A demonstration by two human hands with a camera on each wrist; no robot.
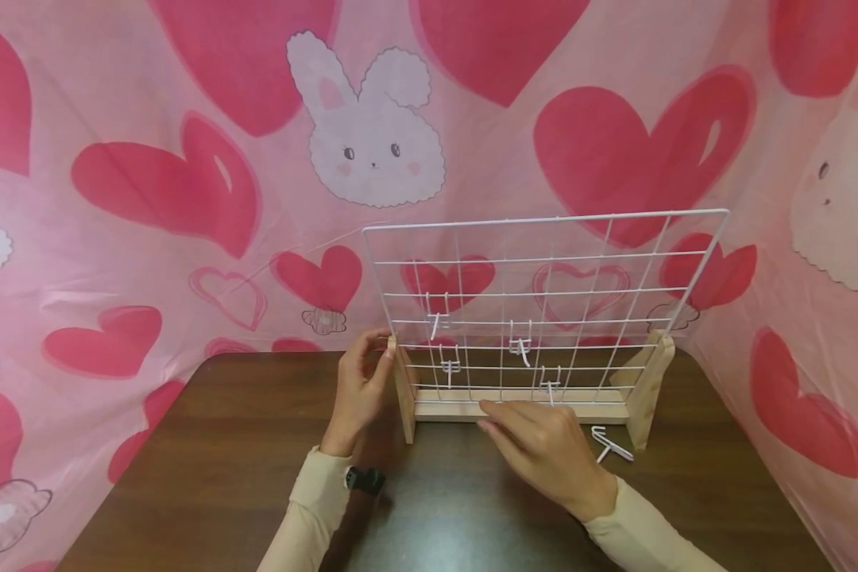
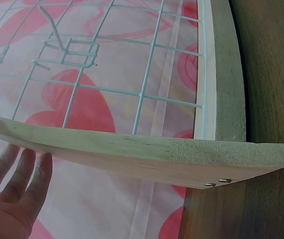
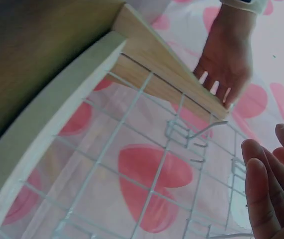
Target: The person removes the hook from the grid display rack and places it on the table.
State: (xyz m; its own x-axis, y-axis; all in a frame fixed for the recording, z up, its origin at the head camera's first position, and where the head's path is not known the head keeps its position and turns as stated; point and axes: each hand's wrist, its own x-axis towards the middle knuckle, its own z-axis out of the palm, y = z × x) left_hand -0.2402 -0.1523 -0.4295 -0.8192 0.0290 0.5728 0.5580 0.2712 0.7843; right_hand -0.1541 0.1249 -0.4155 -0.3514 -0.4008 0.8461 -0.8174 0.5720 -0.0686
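A white wire grid [image 1: 500, 261] stands upright between two wooden side panels, with a wooden crossbar [image 1: 450, 410] along its bottom. Several white wire hooks [image 1: 520, 346] hang on the grid's lower half. My left hand [image 1: 361, 381] grips the upper end of the left side panel [image 1: 403, 397]; in the left wrist view its thumb is at the panel's edge and its fingers [image 2: 40, 174] are against the outer face. In front of the crossbar my right hand [image 1: 546, 449] hovers with fingers extended, holding nothing. One loose hook [image 1: 612, 445] lies on the table just beyond it.
The display stands toward the back of a dark brown table [image 1: 243, 445]. Behind and beside it hangs a pink cloth [image 1: 486, 159] printed with hearts and rabbits. The right side panel [image 1: 647, 397] is on the far side of my right hand. A black strap [image 1: 365, 480] sits at my left cuff.
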